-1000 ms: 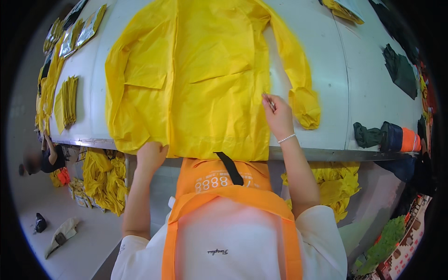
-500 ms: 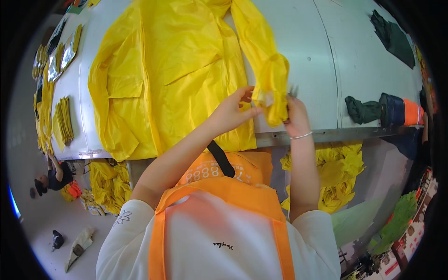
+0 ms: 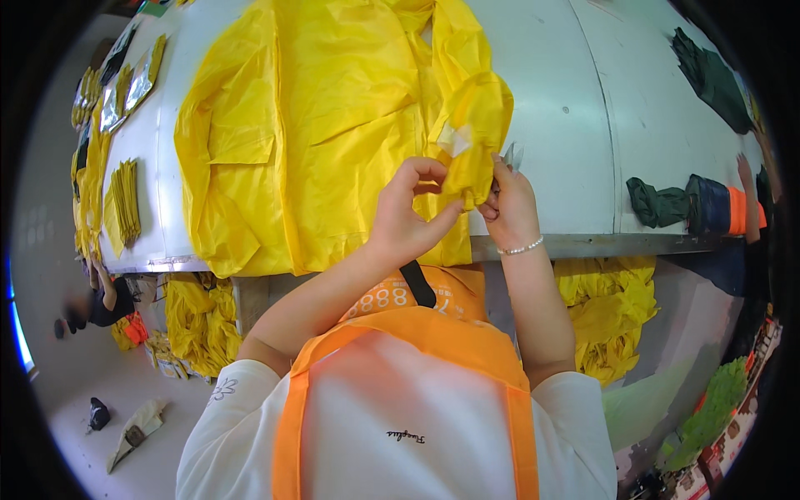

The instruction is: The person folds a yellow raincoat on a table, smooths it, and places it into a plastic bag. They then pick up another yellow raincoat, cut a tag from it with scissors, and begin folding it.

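Between left hand (image 3: 402, 210) and right hand (image 3: 515, 204), a yellow sleeve end (image 3: 478, 165) is apparently being trimmed.
A small metal tool (image 3: 514, 156) is being gripped by the right; the left is being held curled, its pinch unclear. A steadied edge seems called for, the yellow jacket (image 3: 342, 100) being spread out beyond.

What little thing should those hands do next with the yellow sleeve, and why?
Maybe the left hand should gently straighten the sleeve's end. It looks creased where both hands meet it, and the right hand also has a small shiny tool, so a flatter edge might be easier to see and safer to handle.
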`<state>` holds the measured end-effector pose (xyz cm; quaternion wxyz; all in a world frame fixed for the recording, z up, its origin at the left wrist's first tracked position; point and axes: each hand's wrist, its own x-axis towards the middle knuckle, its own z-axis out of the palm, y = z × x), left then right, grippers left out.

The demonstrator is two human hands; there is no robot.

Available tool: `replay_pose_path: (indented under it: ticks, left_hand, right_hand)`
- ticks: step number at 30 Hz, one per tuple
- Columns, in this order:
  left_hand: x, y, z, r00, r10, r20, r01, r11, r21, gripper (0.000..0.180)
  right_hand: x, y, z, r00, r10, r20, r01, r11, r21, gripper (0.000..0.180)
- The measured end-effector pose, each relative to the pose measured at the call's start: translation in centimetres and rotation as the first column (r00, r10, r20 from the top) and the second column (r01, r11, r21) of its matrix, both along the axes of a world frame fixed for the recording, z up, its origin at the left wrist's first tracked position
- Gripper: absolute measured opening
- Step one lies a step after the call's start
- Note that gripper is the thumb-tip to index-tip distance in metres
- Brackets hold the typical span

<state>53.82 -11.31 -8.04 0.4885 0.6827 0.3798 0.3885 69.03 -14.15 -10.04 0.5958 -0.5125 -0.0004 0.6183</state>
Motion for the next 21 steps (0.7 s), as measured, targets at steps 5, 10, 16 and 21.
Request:
replay_pose_path:
  ticks: [5, 10, 16, 21]
  left_hand:
    - [-1.1, 1.2, -0.1, 0.975, 0.105, 0.194, -0.048, 0.960, -0.277, 0.026]
    - [-1.5, 1.2, 1.6, 0.982, 0.123, 0.144, -0.103, 0.985, -0.135, 0.028]
    - [-2.0, 1.5, 2.0, 0.994, 0.109, -0.031, -0.098, 0.964, 0.247, 0.028]
    - [-3.4, 3.3, 2.8, 0.920, 0.150, -0.362, 0.021, 0.903, 0.429, 0.021]
  right_hand:
    - [-0.8, 0.3, -1.1, 0.579, -0.332, 0.744, 0.086, 0.933, 0.349, 0.022]
    - [-2.5, -0.5, 3.7, 0.383, -0.037, 0.923, -0.369, 0.910, 0.189, 0.026]
    - [-3.9, 0.3, 4.2, 0.358, -0.104, 0.928, -0.425, 0.867, 0.261, 0.012]
    - [-2.4, -0.1, 3.5, 0.579, -0.134, 0.804, -0.275, 0.897, 0.347, 0.012]
